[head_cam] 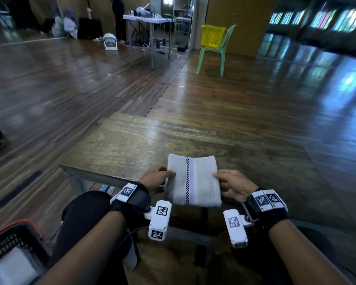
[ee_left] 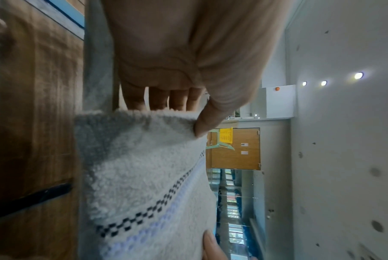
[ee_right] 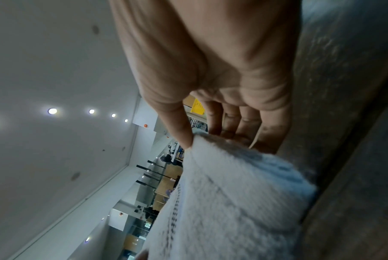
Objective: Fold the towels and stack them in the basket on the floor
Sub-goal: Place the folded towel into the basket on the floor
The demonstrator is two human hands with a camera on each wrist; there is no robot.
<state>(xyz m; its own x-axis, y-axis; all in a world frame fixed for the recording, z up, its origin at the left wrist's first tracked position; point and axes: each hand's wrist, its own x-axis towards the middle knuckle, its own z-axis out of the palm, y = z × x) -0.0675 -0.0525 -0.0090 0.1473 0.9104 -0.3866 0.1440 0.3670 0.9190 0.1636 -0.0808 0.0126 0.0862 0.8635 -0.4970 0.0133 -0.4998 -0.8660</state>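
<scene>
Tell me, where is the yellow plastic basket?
In the head view, the yellow plastic basket sits far back, right of centre, on the green plastic chair, beside the white folding table.

Green chair (head_cam: 213,50) bearing a yellow crate (head_cam: 212,36), beside a cluttered white table (head_cam: 147,19)

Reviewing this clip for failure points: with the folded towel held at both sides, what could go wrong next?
The towel is pinched only at its side edges by the left hand and right hand, so the fold may sag open. The basket sits low on the left; a one-sided grip could drop it.
</scene>
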